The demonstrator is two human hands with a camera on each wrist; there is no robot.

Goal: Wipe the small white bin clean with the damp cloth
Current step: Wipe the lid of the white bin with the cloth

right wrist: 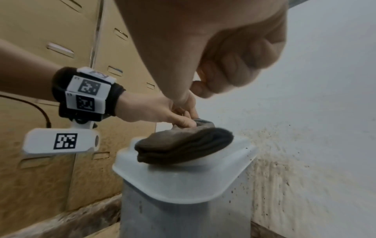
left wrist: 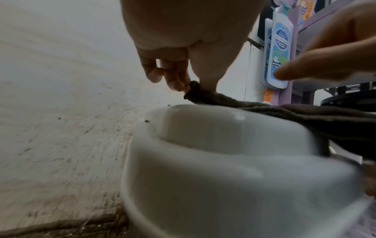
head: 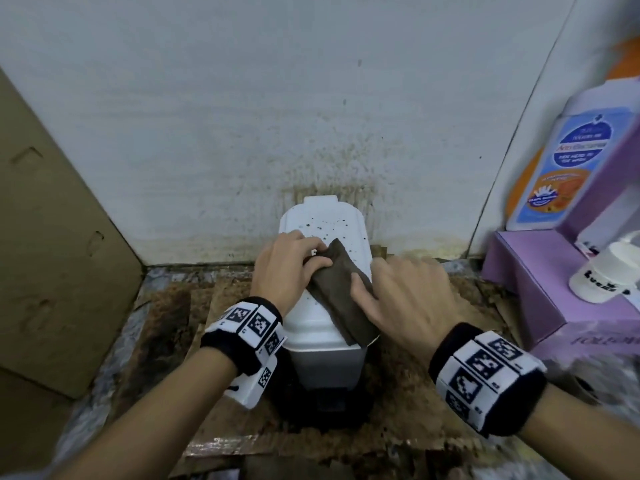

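wiping should start where the specks are thickest, so from the head view i would keep the cloth (head: 341, 287) folded and flat on the lid of the small white bin (head: 325, 216), which stands on the floor against the stained wall (head: 242, 116). left hand (head: 287, 263) pinches the cloth's far corner; right hand (head: 408, 296) rests its thumb on the near part, fingers relaxed.

left wrist view: fingertips (left wrist: 179, 83) nip the corner just above the lid; i judge light tension avoids bunching.

right wrist view: right hand (right wrist: 234, 64) hovers above the cloth (right wrist: 183, 148), fingers loosely curled, holding nothing.
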